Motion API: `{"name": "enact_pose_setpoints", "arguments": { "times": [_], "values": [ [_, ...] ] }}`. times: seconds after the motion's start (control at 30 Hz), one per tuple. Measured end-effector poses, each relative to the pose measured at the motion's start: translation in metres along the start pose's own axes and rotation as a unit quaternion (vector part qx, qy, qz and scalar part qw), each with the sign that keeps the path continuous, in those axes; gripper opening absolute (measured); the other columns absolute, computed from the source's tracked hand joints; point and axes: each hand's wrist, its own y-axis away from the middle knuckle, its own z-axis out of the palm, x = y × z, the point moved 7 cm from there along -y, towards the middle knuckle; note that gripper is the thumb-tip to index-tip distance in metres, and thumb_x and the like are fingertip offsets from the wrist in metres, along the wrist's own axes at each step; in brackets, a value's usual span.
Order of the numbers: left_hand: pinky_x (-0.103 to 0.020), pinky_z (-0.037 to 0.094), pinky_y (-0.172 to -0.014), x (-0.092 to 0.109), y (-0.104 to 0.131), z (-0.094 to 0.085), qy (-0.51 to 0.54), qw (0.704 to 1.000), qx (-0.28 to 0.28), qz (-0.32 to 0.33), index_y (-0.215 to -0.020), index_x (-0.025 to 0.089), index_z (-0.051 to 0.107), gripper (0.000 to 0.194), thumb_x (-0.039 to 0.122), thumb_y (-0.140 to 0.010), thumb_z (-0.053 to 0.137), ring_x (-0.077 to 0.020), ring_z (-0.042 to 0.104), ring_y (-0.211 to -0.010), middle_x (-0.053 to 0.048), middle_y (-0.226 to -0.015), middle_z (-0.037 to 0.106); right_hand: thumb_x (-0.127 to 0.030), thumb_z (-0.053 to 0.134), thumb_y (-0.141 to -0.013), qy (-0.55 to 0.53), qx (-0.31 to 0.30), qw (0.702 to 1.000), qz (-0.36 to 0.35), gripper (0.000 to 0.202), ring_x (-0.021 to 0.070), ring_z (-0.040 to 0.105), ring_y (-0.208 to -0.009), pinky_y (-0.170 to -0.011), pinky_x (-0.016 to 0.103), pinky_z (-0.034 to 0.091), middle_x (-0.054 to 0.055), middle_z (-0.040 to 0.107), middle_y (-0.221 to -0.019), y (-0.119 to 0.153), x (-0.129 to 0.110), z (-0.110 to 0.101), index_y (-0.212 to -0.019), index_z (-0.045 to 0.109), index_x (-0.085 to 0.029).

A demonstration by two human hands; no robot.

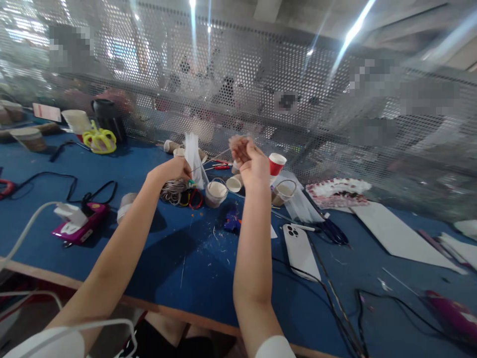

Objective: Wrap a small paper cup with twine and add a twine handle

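My left hand (175,169) is closed in a pinch above a bundle of grey-brown cord (173,191). A thin strand of cord (213,158) runs taut from it up to my raised right hand (253,159), whose curled fingers are partly blurred but appear closed on the strand. Beside the bundle lie scissors with red handles (196,199). Just right of these stands a small cup with a cord handle (216,193). A blue glue gun (233,221) rests on the table, partly behind my right forearm.
A perforated metal screen (231,94) closes off the back of the blue table (186,248). To the right are a white phone (301,251), cables and a white board (402,236). On the left sit a purple power strip (84,223), yellow tape (100,141) and a dark jug (110,119).
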Motion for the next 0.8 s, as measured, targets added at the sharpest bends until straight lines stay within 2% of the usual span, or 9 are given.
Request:
{"name": "enact_pose_setpoints", "arguments": {
  "times": [0.13,0.27,0.4,0.5,0.6,0.73,0.8],
  "values": [
    [-0.024,0.044,-0.069,-0.018,0.005,-0.004,-0.003,0.998,-0.004,-0.058,-0.081,0.013,0.074,0.021,0.023,-0.066,0.062,-0.0181,0.063,-0.074,-0.007,-0.078,0.073,-0.019,0.053,-0.084,-0.008,0.02,0.997,-0.07,0.015,0.011,0.069,-0.076,-0.074,0.026,0.056,0.0,0.072,-0.078,0.0,-0.031,-0.026,-0.076,0.066,-0.019],
    [-0.024,0.045,-0.069,-0.032,0.007,-0.003,-0.015,0.996,-0.016,-0.085,-0.085,0.014,0.074,0.026,0.022,-0.063,0.063,-0.0194,0.064,-0.08,-0.006,-0.084,0.073,-0.022,0.055,-0.083,-0.004,0.03,0.994,-0.105,0.012,0.0095,0.067,-0.071,-0.07,0.024,0.054,-0.001,0.07,-0.076,0.002,-0.047,-0.04,-0.076,0.065,-0.02],
    [-0.021,0.044,-0.067,-0.044,0.007,0.003,-0.038,0.991,-0.065,-0.109,-0.086,0.016,0.074,0.028,0.017,-0.06,0.061,-0.0187,0.064,-0.081,-0.006,-0.088,0.073,-0.021,0.051,-0.086,-0.048,0.027,0.985,-0.16,0.017,0.0061,0.061,-0.064,-0.062,0.019,0.049,-0.003,0.063,-0.069,0.012,-0.066,-0.04,-0.074,0.062,-0.02],
    [-0.021,0.043,-0.068,-0.044,0.004,-0.003,-0.05,0.994,-0.041,-0.086,-0.088,0.016,0.073,0.028,0.022,-0.065,0.06,-0.0182,0.063,-0.082,-0.007,-0.092,0.073,-0.021,0.05,-0.086,-0.068,-0.009,0.977,-0.203,0.021,0.0053,0.049,-0.05,-0.056,0.019,0.044,-0.006,0.047,-0.054,0.018,-0.076,-0.03,-0.066,0.057,-0.021],
    [-0.022,0.042,-0.067,-0.038,0.005,-0.012,-0.034,0.998,0.007,-0.045,-0.091,0.017,0.073,0.029,0.029,-0.072,0.055,-0.0171,0.062,-0.079,-0.006,-0.091,0.073,-0.028,0.054,-0.084,0.0,-0.068,0.977,-0.202,0.024,0.0069,0.039,-0.045,-0.054,0.021,0.041,-0.008,0.03,-0.049,0.016,-0.063,-0.011,-0.061,0.048,-0.022],
    [-0.023,0.04,-0.066,-0.023,0.009,-0.021,-0.026,0.998,0.061,0.016,-0.09,0.015,0.072,0.03,0.031,-0.078,0.05,-0.0149,0.059,-0.071,-0.005,-0.08,0.071,-0.041,0.052,-0.082,0.179,-0.096,0.97,-0.136,0.029,0.0072,0.033,-0.044,-0.047,0.022,0.03,-0.008,0.031,-0.052,0.005,-0.01,0.015,-0.063,0.042,-0.022],
    [-0.023,0.04,-0.067,-0.014,0.012,-0.026,-0.041,0.994,0.09,0.039,-0.086,0.015,0.072,0.027,0.028,-0.078,0.049,-0.0144,0.059,-0.072,-0.005,-0.079,0.07,-0.043,0.054,-0.081,0.31,-0.115,0.939,-0.091,0.029,0.0079,0.036,-0.048,-0.048,0.023,0.029,-0.007,0.037,-0.053,0.003,0.02,0.028,-0.066,0.043,-0.021]
  ]
}}
